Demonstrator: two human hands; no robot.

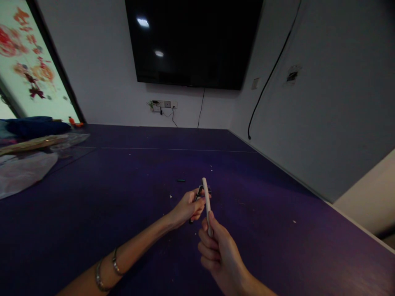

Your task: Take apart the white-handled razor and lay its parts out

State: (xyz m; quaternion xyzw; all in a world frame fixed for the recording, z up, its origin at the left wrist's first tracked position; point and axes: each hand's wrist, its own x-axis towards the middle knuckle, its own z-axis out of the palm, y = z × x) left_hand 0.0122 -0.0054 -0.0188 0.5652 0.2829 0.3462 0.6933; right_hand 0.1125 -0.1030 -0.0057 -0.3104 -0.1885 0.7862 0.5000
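Stick (207,198), white: likely light, stiff, maybe slippery. Best held by low end. Pinched there with right hand (220,250). Gripping 1 thin dark tool (199,191) with left hand (188,207).

Looks smooth and matt on the white stick (206,196), metallic on the bangles (98,276). Shows a faint sheen on the purple surface (123,213), folds like cloth in the blue bundle (37,127) near its far left corner, crinkles as translucent plastic sheeting (27,172), gleams on the television screen (197,45).
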